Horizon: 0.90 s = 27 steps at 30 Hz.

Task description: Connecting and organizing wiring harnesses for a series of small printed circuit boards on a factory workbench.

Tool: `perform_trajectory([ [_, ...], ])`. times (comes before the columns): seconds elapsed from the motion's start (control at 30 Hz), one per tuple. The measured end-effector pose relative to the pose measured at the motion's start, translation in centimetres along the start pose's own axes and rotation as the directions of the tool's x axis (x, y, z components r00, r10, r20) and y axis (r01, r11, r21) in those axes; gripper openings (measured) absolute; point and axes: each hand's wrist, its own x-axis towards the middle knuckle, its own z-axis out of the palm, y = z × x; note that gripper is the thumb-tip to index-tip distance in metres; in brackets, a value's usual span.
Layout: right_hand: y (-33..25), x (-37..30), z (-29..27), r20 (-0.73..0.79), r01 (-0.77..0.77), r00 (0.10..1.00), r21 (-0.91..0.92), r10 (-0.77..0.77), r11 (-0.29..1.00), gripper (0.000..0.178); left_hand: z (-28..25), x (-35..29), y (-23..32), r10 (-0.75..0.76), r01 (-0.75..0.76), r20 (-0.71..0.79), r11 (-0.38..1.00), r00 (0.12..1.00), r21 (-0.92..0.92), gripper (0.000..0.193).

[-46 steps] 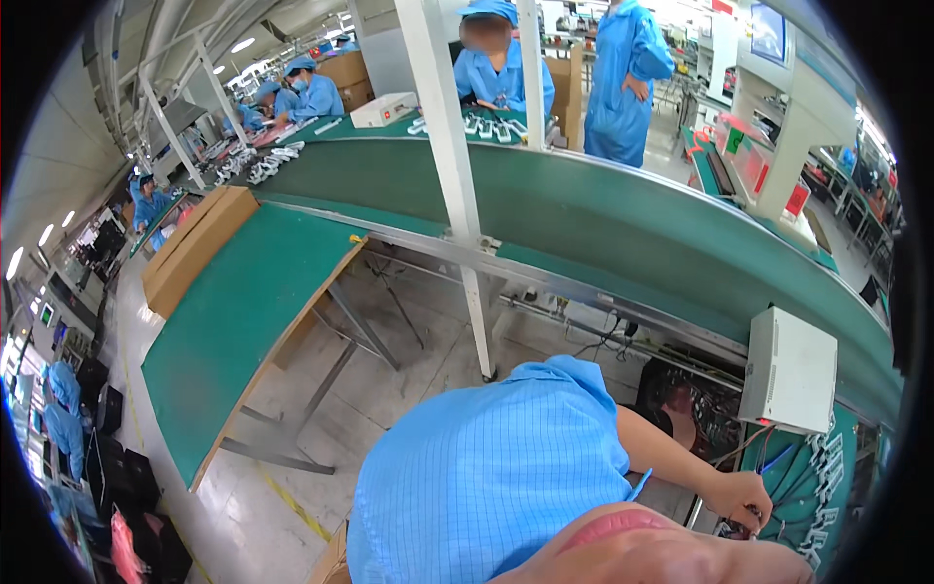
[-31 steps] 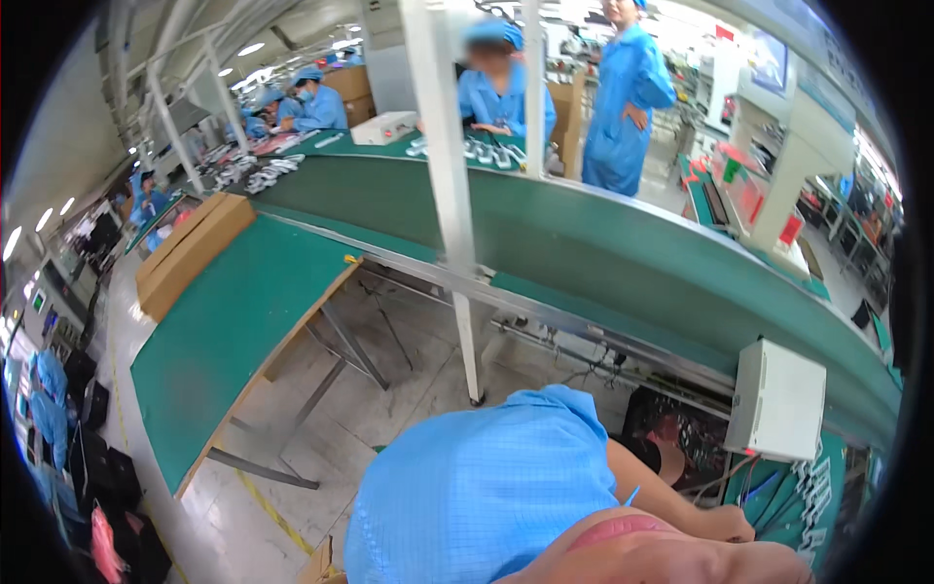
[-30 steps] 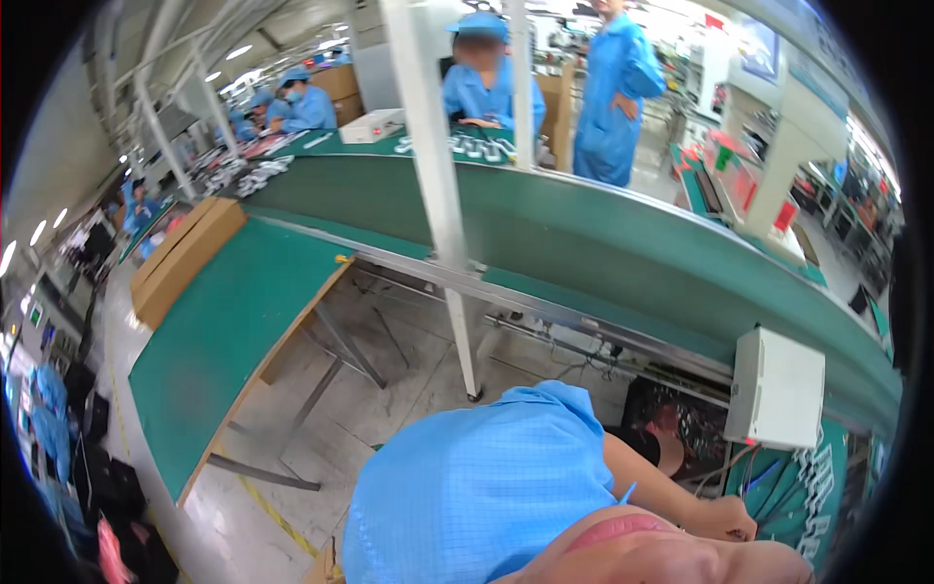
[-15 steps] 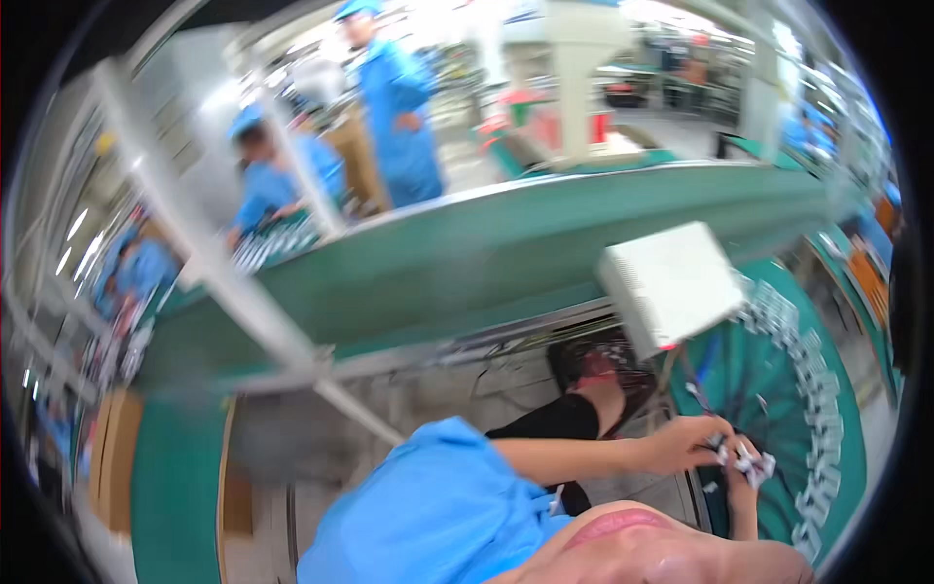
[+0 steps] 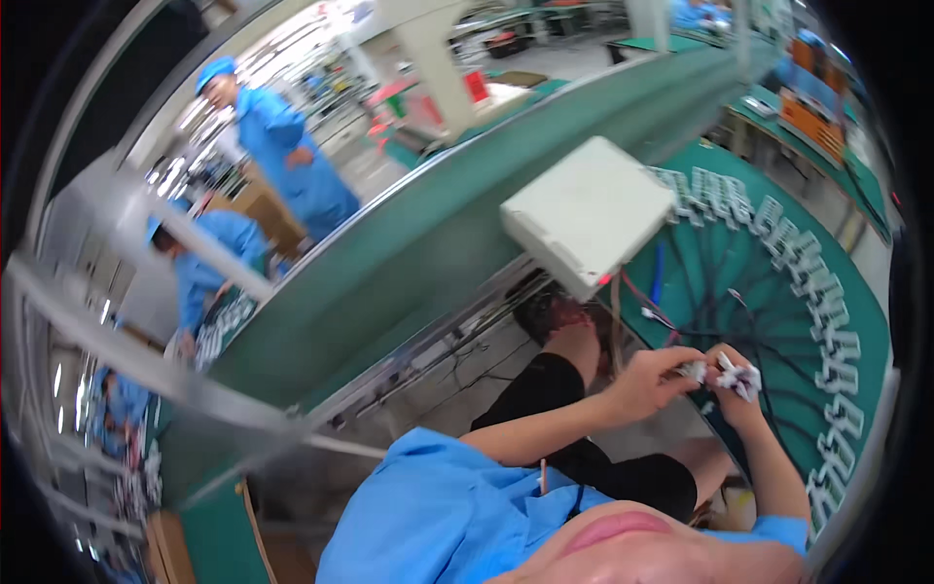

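My left hand [image 5: 647, 385] pinches a small white connector [image 5: 693, 372] between thumb and fingers. Close beside it, my right hand [image 5: 730, 401] is closed around a bunch of white connectors [image 5: 741, 378], which stick out past the fingers. Both hands are over the near edge of a green table [image 5: 700, 263]. Dark cables [image 5: 793, 346] spread across that table like a fan, with white end pieces [image 5: 827, 321] lined up in an arc along its outer edge. Thin red and dark wires [image 5: 647, 304] run from near the box toward my hands.
A cream-white box [image 5: 589, 209] with a red light stands beyond my hands, at the conveyor's side. The long green conveyor belt [image 5: 409, 273] crosses diagonally. A pale metal post [image 5: 156, 350] slants at left. Co-workers in blue, one standing [image 5: 292, 146], are across the belt.
The view has turned, so the belt now slopes more and the box sits further left. My hands have moved slightly up in view, with the connector bunch still in my right hand.
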Motion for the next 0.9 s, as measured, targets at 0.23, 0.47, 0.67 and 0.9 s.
perform_trajectory([
  [0.23,0.8,-0.1,0.3,0.018,0.054,0.999,-0.184,-0.051,0.981,0.027,-0.8,0.2,2.5,-0.013,0.010,0.029,0.995,0.999,0.099,0.029],
  [0.47,1.9,-0.1,-0.4,0.080,0.077,0.995,-0.335,-0.053,0.939,0.027,-0.5,0.7,1.8,-0.151,0.157,0.062,0.981,0.987,-0.110,0.032],
  [0.67,1.3,0.4,0.4,0.133,0.212,0.976,-0.389,-0.174,0.896,0.030,-0.9,0.8,1.6,-0.210,0.226,0.117,0.962,0.971,-0.153,0.034],
  [0.9,1.6,0.8,0.0,0.217,0.318,0.945,-0.446,-0.243,0.836,0.017,-1.4,2.1,0.4,-0.017,-0.006,0.168,0.991,0.986,0.135,0.031],
])
